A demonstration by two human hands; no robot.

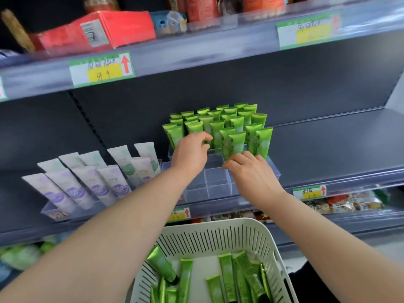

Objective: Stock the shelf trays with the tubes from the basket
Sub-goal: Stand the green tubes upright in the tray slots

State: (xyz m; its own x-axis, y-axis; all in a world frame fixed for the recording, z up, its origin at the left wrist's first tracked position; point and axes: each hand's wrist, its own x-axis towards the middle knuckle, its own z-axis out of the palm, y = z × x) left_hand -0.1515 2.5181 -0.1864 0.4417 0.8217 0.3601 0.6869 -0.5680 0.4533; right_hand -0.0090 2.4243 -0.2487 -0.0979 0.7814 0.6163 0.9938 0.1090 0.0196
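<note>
Left hand [190,154] and right hand [251,171] both at the clear tray [218,184], seating green tubes [218,119].
Risk: I nudge the packed rows and they domino into the empty front cells. Left fingers curl on a front-row tube [197,128], right pinches the next tube [236,143] low down; spare tubes [225,270] lie in the basket [218,226].

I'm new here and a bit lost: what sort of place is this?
Probably a shop aisle: price labels line the shelf edges, green tubes stand in a clear divided tray, and a basket holds more.
</note>
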